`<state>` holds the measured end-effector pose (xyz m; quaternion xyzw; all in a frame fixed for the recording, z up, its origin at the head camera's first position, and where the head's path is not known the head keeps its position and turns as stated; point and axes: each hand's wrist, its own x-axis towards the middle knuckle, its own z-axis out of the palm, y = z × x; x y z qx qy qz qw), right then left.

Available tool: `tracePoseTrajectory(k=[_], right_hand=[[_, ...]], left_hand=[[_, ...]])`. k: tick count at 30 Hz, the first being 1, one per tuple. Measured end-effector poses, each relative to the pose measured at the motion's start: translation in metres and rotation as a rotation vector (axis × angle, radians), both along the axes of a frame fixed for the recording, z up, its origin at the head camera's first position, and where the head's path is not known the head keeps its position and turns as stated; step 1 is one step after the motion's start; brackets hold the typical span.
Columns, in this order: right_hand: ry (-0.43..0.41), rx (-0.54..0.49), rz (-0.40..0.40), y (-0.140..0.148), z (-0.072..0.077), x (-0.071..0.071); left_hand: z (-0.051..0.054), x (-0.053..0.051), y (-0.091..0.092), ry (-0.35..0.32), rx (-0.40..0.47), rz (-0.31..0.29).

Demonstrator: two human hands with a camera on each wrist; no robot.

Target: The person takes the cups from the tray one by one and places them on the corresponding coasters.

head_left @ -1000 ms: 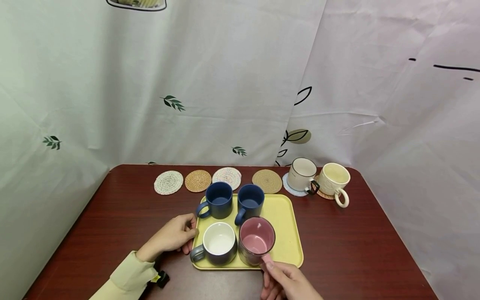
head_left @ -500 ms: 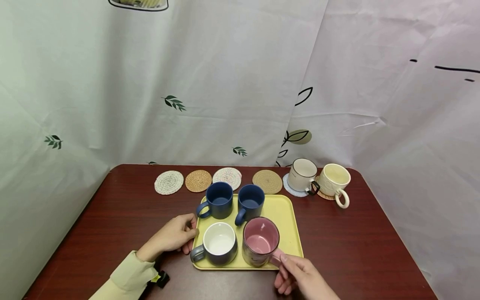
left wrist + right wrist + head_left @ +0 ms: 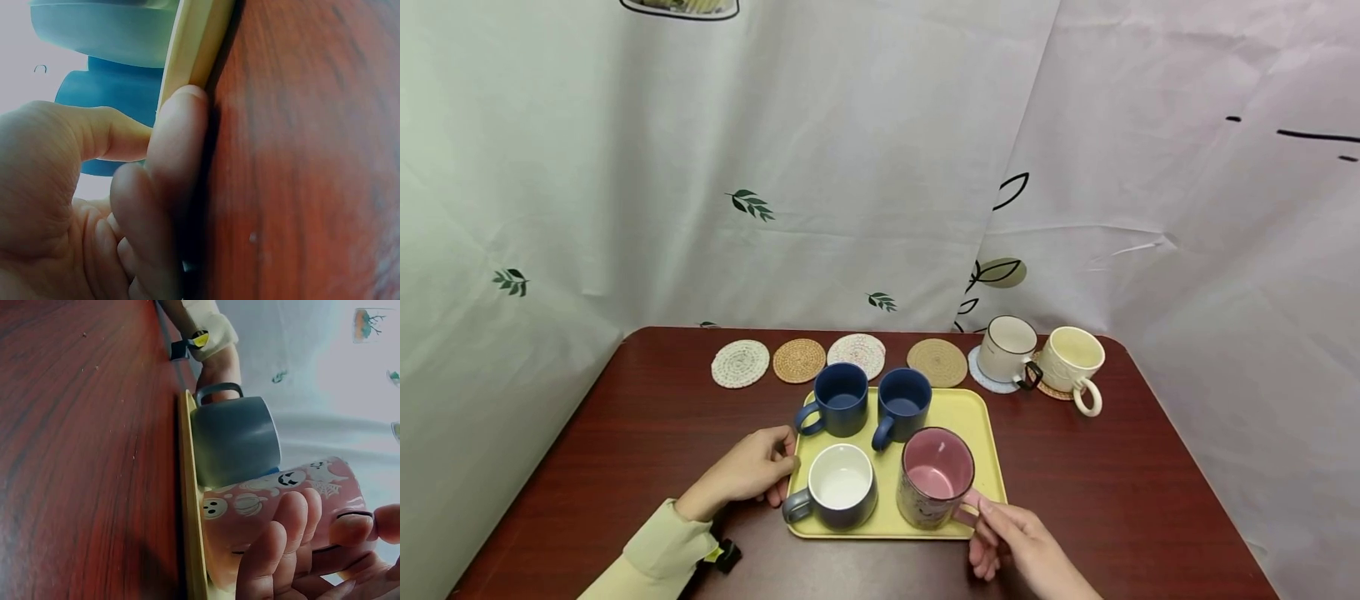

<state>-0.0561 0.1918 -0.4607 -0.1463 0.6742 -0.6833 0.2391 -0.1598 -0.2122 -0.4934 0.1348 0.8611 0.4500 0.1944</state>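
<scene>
My right hand (image 3: 1026, 542) pinches the handle of a pink mug (image 3: 922, 504), thumb on top. Cartoon ghosts and a pumpkin decorate the mug's side (image 3: 287, 481) in the right wrist view. It is upright at the front right of a yellow tray (image 3: 970, 417); whether its base touches the tray everywhere is unclear. My left hand (image 3: 748, 467) holds the tray's left rim between thumb and fingers, as the left wrist view shows at the tray edge (image 3: 200, 37). To the pink mug's left stands a dark grey mug (image 3: 853, 518), white inside, its handle towards my left hand.
Behind on the tray stand two blue mugs, one left (image 3: 842, 417) and one right (image 3: 910, 421). Several round woven coasters, one tan (image 3: 937, 363), line the back of the table (image 3: 1105, 492). A white mug (image 3: 1003, 354) and a cream mug (image 3: 1063, 367) sit on coasters at back right.
My right hand has moved the pink mug to the right across the tray, away from the grey mug, and its handle has swung further right. My left hand stays on the tray's rim.
</scene>
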Motion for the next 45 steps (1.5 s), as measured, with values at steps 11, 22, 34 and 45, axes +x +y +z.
tracePoseTrajectory(k=[11, 22, 34, 45], right_hand=[[0.02, 0.035, -0.095, 0.013, 0.008, -0.007], [-0.033, 0.189, -0.343, 0.009, 0.022, -0.029], [-0.091, 0.194, -0.493, 0.006, 0.025, -0.061], [-0.091, 0.174, -0.507, 0.005, 0.026, -0.096]], left_hand=[[-0.001, -0.001, -0.001, 0.006, -0.007, 0.0], [-0.001, 0.0, 0.0, 0.002, 0.0, 0.0], [-0.001, 0.0, 0.0, 0.008, -0.001, -0.005], [-0.001, 0.0, 0.0, 0.002, -0.004, -0.004]])
